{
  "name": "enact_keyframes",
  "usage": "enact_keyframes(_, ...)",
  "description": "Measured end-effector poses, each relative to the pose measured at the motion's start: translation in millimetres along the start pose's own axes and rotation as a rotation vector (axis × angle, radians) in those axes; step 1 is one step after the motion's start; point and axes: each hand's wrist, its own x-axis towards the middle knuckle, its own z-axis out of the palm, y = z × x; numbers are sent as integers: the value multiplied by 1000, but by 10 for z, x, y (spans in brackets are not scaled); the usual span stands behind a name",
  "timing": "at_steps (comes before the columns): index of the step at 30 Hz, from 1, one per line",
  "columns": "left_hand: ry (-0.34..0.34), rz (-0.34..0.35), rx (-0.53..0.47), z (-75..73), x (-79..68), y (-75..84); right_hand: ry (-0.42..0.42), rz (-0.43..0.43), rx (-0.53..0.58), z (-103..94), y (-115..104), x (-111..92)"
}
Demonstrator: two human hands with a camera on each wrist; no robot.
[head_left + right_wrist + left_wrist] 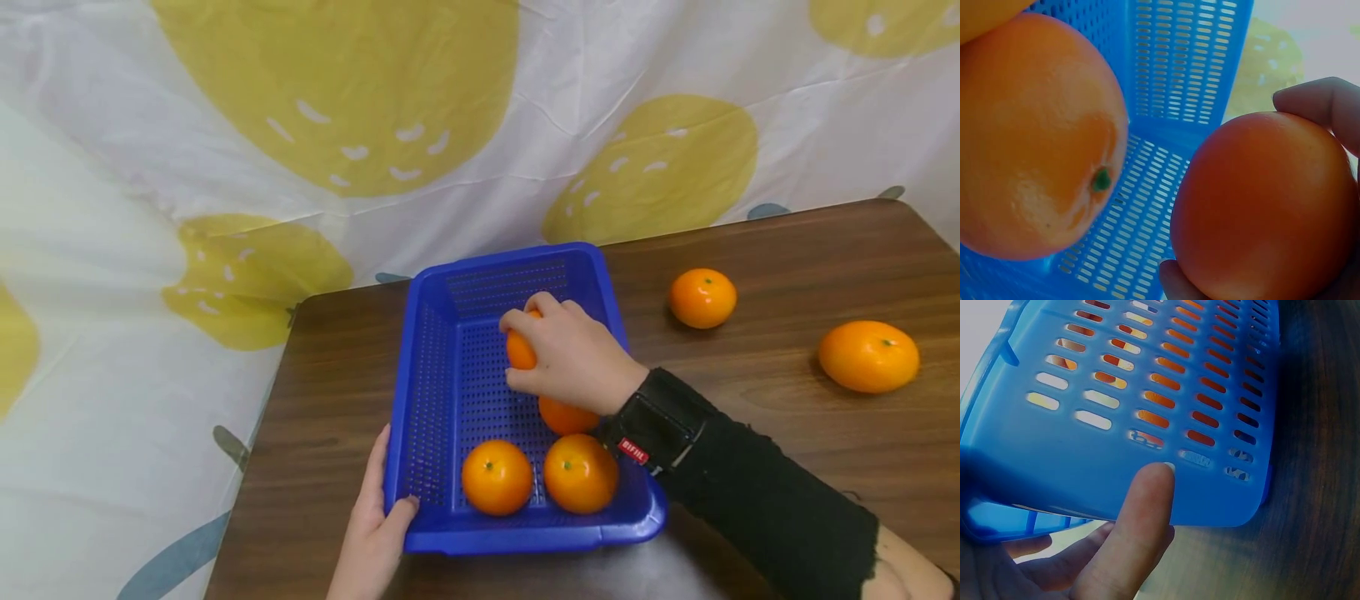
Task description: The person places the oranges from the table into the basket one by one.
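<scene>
Now the right hand (566,354) curls palm-down round an orange (520,350).

Right hand (566,354) grips orange (520,352) over blue basket (483,392); left hand (375,521) grips rim (517,537).

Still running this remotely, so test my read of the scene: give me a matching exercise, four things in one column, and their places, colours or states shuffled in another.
Things:
1. Left hand
2. Right hand
3. Basket
4. Table

Places, colours, states:
A. Brown, with a wood-grain look
B. Gripping an orange
C. At the basket's near left corner
D. Blue, with rows of holes in its walls

Right pairs: 1-C, 2-B, 3-D, 4-A
</scene>
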Motion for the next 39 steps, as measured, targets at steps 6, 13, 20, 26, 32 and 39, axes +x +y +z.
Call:
enact_keyframes(6,-7,-11,-14,-1,0,7,-40,-3,-33,51,-11,13)
enact_keyframes(13,-5,-13,-13,-7,4,16,-61,-19,-63,113,-41,36)
enact_keyframes(20,-4,-28,-5,-17,2,37,-112,-54,-91,169,-58,41)
enact_keyframes(26,-3,-37,0,-19,10,37,-143,-82,-124,211,-80,49)
enact_keyframes(32,-11,-37,-4,-20,4,40,-166,-105,-147,256,-84,63)
enact_keyframes(39,-8,-37,-8,-14,5,21,-199,-137,-159,299,-104,87)
